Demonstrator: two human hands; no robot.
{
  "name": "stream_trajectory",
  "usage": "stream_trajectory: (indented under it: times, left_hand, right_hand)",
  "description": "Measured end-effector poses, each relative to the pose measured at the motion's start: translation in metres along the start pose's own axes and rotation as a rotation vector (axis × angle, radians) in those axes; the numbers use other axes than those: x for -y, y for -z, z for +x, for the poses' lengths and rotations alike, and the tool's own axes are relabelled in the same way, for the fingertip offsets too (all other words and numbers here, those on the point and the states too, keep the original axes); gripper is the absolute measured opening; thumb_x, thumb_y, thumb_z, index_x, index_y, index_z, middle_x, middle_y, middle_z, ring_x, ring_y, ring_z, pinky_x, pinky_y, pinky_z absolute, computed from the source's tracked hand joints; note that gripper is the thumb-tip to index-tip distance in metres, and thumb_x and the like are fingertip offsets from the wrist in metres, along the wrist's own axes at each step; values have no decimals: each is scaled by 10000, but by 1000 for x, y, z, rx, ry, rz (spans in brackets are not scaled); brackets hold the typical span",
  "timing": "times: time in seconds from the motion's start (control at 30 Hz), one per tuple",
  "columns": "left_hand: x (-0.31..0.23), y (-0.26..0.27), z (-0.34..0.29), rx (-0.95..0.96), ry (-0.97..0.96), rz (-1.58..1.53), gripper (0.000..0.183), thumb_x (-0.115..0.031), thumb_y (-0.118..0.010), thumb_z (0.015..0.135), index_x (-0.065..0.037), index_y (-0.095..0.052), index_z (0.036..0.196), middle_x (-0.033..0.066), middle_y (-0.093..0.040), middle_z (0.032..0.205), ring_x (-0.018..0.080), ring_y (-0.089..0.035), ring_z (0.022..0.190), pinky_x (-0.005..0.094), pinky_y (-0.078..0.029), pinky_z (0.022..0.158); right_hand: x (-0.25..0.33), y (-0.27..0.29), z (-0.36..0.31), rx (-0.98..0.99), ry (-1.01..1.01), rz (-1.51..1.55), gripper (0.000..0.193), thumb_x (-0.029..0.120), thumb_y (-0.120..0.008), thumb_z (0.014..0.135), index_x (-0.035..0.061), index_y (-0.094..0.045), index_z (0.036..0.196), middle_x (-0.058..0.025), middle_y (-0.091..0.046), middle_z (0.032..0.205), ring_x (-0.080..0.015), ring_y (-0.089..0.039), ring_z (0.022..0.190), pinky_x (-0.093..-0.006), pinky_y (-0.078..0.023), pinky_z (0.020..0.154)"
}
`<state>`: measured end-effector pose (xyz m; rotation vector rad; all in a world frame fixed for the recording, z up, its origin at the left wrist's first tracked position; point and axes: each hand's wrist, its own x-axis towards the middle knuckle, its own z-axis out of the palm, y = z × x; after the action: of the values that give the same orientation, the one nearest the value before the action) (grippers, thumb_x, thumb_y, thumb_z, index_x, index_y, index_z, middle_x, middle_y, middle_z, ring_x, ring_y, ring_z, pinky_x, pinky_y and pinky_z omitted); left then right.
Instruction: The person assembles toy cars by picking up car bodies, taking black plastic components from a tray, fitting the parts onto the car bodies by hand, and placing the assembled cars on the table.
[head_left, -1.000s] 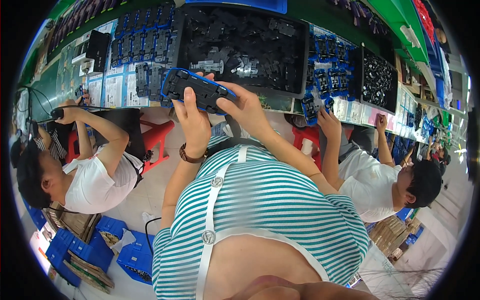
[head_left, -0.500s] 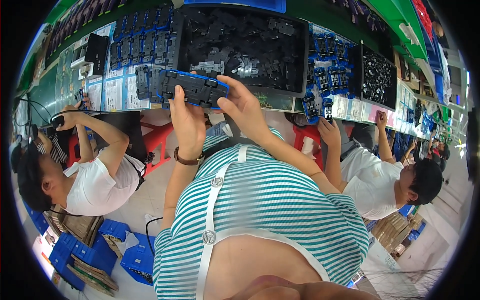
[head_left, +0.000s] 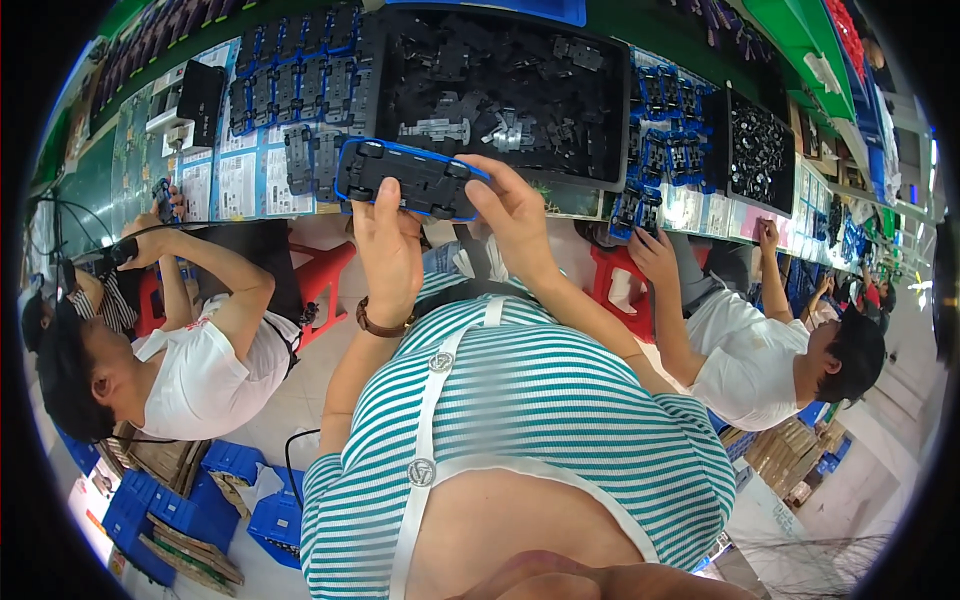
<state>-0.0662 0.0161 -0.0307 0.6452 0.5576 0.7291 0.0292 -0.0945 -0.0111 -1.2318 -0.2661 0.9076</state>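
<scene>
With the grip of my left hand (head_left: 388, 255) pinching the lower edge of the blue-and-black toy car (head_left: 422, 182), upper middle of the frame, and my right hand (head_left: 521, 222) its right end, I should steady it gently.

We wear short-sleeved teal-and-white striped top (head_left: 570, 400), white button band (head_left: 431, 418), round silver buttons (head_left: 441, 362), narrow brown wrist strap (head_left: 372, 325).

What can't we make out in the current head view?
- Top side of the blue-edged toy car: faces away; its black underside fills the view.
- Left hand: some fingers hidden behind the car.
- Small parts in the right-hand black tray: too small to identify.
- Blue container: cut off by the upper edge.
</scene>
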Motion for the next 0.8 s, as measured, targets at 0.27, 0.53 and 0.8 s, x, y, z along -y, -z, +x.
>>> stream_trajectory:
  times: [0.27,0.53,0.8]
  left_hand:
    - [-23,24,3,29,-122,89,289,-141,-545,979,-75,-453,1245,42,-567,1131,125,-566,1007,297,-482,861]
    - [-44,97,52,-42,84,184,483,-144,-570,964,-79,-344,1385,31,-555,1178,104,-544,1030,259,-464,834]
    - [-62,296,192,-412,-479,1583,407,-199,-641,892,4,-530,1227,256,-558,1117,435,-572,943,478,-474,810]
  right_hand:
    - [-20,-36,9,14,45,106,317,103,-585,937,13,-581,1240,-25,-649,1019,-61,-587,891,-202,-469,752]
    - [-60,-62,18,56,99,-47,502,77,-530,947,38,-371,1422,-91,-564,1234,-155,-565,1090,-287,-459,927]
    - [-59,-18,-3,-155,150,-353,278,90,-596,920,3,-602,1184,-80,-562,1177,-164,-572,1075,-279,-496,856]
